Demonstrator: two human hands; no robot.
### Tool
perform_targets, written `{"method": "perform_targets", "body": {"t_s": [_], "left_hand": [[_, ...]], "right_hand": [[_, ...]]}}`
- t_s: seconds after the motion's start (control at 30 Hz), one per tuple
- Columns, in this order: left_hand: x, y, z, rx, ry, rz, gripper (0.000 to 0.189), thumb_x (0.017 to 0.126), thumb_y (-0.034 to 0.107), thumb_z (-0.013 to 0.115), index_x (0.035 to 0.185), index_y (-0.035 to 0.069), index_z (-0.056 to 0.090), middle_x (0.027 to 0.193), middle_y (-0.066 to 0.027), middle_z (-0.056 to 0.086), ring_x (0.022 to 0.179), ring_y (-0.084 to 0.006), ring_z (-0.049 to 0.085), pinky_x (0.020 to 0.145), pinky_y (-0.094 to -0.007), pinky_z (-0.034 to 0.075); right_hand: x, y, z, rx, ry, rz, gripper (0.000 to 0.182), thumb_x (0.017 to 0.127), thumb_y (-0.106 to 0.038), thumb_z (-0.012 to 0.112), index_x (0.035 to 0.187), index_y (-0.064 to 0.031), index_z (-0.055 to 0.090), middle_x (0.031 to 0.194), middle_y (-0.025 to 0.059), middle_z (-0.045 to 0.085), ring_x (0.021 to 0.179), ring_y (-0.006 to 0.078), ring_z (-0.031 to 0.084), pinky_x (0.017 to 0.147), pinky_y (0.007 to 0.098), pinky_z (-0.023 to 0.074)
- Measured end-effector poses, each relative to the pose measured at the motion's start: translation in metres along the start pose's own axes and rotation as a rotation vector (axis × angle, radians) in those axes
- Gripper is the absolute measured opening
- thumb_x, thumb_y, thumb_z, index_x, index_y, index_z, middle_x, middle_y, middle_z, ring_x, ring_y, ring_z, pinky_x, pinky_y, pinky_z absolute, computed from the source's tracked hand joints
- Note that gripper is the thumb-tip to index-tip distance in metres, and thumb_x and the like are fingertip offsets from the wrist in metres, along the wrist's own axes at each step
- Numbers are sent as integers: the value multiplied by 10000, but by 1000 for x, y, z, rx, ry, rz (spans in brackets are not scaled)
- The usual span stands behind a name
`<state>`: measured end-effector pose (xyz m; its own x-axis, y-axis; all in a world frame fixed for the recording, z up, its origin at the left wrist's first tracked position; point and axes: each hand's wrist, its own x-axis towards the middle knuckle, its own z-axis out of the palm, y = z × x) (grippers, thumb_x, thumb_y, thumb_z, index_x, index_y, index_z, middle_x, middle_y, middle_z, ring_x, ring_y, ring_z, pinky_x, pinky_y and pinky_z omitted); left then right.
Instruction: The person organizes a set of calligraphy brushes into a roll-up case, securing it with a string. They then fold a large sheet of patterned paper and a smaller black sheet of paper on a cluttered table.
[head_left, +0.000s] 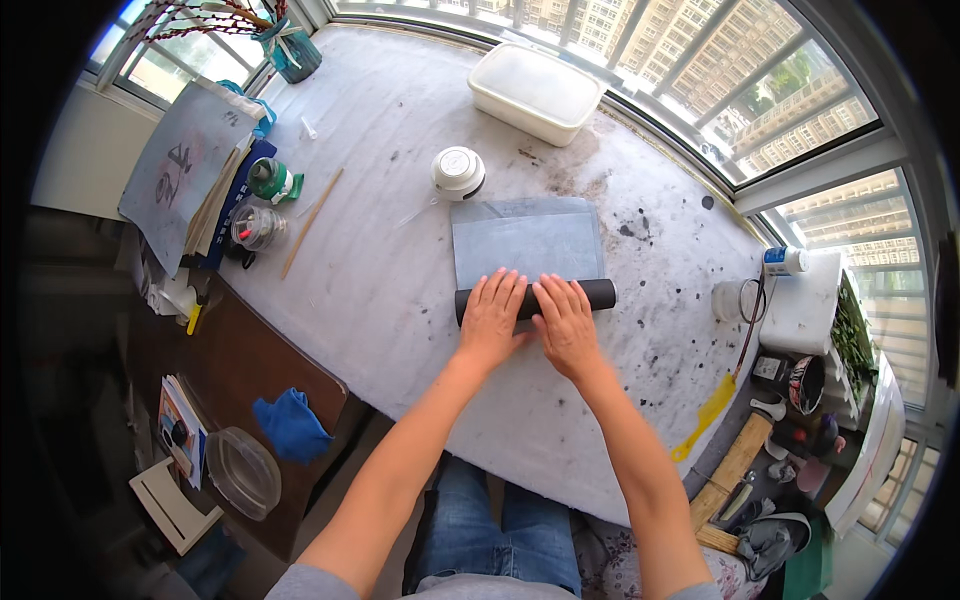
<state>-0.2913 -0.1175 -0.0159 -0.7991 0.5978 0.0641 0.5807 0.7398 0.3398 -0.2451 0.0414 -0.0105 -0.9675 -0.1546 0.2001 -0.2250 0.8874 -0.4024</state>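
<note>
A black cylinder (600, 295), perhaps a roll or tube, lies crosswise over the near edge of a flat grey-blue sheet (529, 244). My left hand (491, 311) rests on its left part, the fingers stretched forward over the top. On the right part lies my right hand (562, 319), palm down, with the thumb pointing toward the left one. Both palms touch the cylinder without the fingers closing round it. The sheet's layered far edge shows beyond it. Just past the sheet stands a round white lidded container (458, 173). What the palms cover is hidden.
A white plastic box (536, 94) stands by the window. Left are a thin wooden stick (313, 223), a clear jar (259, 227) and stacked papers (184, 165). Right are a yellow-handled tool (705, 420), bottles and a wooden piece (731, 469). A blue cloth (292, 426) lies on the brown table.
</note>
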Motion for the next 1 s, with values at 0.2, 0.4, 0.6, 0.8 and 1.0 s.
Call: {"method": "perform_targets", "body": {"t_s": [0.2, 0.4, 0.6, 0.8, 1.0], "left_hand": [[40, -18, -7, 7, -41, 41, 713, 591, 398, 801, 1146, 85, 479, 1116, -64, 493, 1082, -227, 475, 898, -362, 410], [28, -14, -7, 107, -5, 129, 568, 578, 377, 802, 988, 111, 513, 968, -36, 522, 904, -207, 517, 781, -332, 425], [-82, 26, -14, -38, -79, 196, 588, 562, 426, 779, 1001, 118, 537, 926, -14, 531, 841, -187, 515, 725, -315, 411], [-156, 54, -19, -77, -199, 221, 586, 560, 451, 759, 993, 109, 563, 976, -13, 554, 869, -180, 533, 736, -306, 413], [-176, 79, -10, -132, 53, 49, 418, 795, 247, 644, 1165, 80, 543, 1146, -84, 537, 1119, -237, 507, 1007, -429, 356]], "right_hand": [[29, 17, -4, -177, -24, -37, 639, 715, -211, 708, 1294, -134, 449, 1209, 52, 490, 1168, 221, 438, 1046, 384, 295], [16, 13, 2, -278, 32, -55, 448, 737, -91, 600, 1174, -115, 506, 994, 72, 503, 952, 236, 490, 895, 369, 371], [-97, -57, -7, -231, -38, 46, 403, 778, -114, 523, 1180, -93, 529, 980, 97, 509, 936, 254, 493, 871, 386, 377], [-177, -119, -10, -176, -129, 237, 488, 766, -177, 571, 1240, -84, 504, 1045, 112, 513, 1025, 266, 489, 945, 420, 358], [-179, -126, -11, -41, -168, 346, 555, 828, -241, 547, 1326, -27, 431, 1353, 164, 420, 1289, 302, 363, 1077, 456, 248]]}}
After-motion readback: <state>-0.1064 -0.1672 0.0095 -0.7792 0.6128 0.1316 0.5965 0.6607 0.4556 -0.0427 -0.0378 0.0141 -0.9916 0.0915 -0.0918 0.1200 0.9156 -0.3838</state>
